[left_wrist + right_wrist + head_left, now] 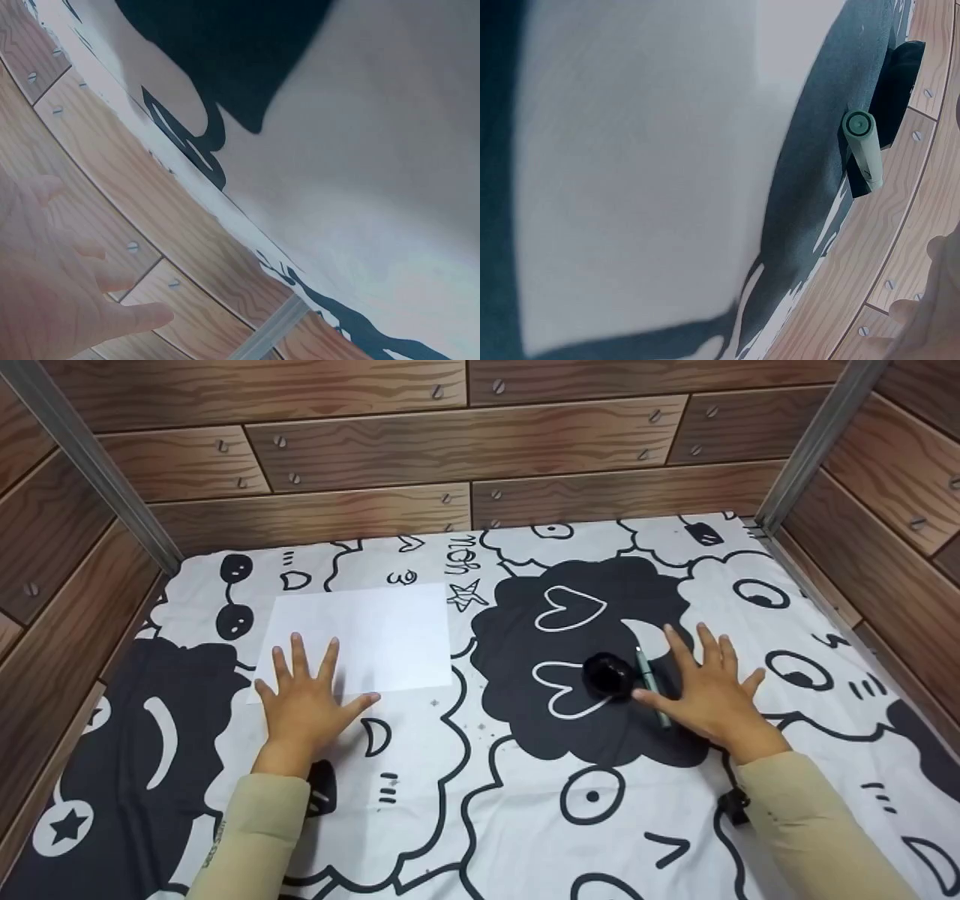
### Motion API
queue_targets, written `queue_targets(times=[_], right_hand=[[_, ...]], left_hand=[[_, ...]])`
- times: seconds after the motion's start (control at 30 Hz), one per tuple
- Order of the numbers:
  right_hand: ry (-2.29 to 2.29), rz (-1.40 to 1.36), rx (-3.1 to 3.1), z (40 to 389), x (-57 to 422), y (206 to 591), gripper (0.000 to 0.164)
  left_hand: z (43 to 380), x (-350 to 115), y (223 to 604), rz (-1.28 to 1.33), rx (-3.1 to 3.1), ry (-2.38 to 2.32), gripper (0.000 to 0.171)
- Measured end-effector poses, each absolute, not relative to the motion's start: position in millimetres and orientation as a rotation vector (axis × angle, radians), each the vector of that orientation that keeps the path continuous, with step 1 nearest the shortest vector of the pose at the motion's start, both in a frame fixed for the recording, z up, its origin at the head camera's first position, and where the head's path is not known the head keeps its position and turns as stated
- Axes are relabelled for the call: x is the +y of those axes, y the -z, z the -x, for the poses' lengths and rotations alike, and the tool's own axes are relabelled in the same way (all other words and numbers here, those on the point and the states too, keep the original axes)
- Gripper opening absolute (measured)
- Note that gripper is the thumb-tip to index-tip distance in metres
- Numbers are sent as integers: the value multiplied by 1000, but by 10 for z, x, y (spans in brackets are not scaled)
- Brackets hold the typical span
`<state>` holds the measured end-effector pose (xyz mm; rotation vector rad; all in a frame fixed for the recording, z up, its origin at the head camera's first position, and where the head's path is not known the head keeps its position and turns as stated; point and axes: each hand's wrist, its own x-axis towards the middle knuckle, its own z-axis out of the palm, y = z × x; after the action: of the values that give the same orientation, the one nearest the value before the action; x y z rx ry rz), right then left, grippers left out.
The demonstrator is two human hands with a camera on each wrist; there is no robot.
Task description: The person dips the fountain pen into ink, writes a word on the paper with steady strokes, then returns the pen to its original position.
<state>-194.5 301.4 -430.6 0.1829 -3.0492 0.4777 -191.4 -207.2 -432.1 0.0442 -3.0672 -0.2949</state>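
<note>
Two tan sleeves [817, 825] fill the bottom of the frame, one at the left and one at the right. Two hands stick out of them, far apart from each other, with all their fingers spread wide.

The left hand [307, 709] is left of the middle, over the bottom left part of a white paper [394, 637]. I can't tell if it touches the paper. The right hand [712, 694] is on the right side. Its thumb crosses over a thin green pen [645, 671], with the tip near a round black thing [607, 675]. I can't tell if it touches them.

The pen lies at a slant, just beside the black thing. A black and white cloth [420, 810] with funny faces covers the tabletop. Behind it, at the top, is a wood-look wall [450, 442].
</note>
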Motion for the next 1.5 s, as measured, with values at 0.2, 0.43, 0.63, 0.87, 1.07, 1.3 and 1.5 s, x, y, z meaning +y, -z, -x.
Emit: queue_targets(times=[0.2, 0.43, 0.63, 0.87, 1.07, 1.3, 1.5], right_hand=[[-483, -176, -3041, 1948, 3018, 4291, 104], [-492, -166, -3038, 1968, 3003, 4273, 105], [-507, -144, -3012, 1995, 2991, 4264, 107], [-529, -101, -2981, 2024, 2960, 4277, 109], [-572, -86, -2979, 2024, 2955, 4283, 108], [-664, -113, -2982, 2011, 2948, 4305, 107], [-805, -153, -2981, 2012, 2977, 4344, 105]], left_hand=[[1935, -2096, 4329, -35, -3062, 289, 103], [1984, -2169, 4322, -42, -3062, 278, 104], [2030, -2271, 4303, -63, -3060, 287, 103], [2079, -2402, 4302, -114, -3090, 301, 104], [2114, -2500, 4309, -130, -3091, 304, 104], [2126, -2656, 4326, -172, -3114, 375, 104], [2138, -2782, 4361, -226, -3129, 419, 106]])
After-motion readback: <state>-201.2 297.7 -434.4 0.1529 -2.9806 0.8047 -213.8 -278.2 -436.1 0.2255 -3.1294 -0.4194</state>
